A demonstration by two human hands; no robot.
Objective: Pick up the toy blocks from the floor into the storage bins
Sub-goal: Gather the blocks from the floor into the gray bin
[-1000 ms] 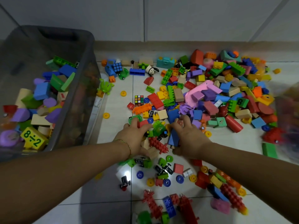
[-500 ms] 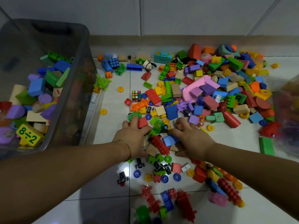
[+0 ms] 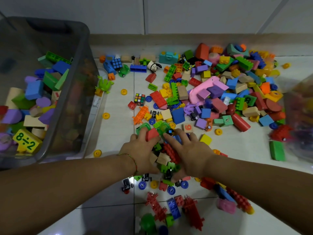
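Note:
Loose toy blocks of many colours cover the white tile floor. My left hand and my right hand cup a small heap of blocks between them on the floor: a red studded brick, wooden pieces and green bricks. A red wedge block lies against my left fingers. My thumbs curl in under the near side of the heap. The grey storage bin stands at the left, partly filled with blocks.
A second, clear bin shows at the right edge, blurred. A Rubik's cube, small wheels and red studded pieces lie around my hands. The wall and skirting run along the far side.
Both hands have drawn closer together, squeezing the blocks between them into a tighter heap. The view has shifted slightly; a wooden "6" block is now uncovered beyond my right hand.

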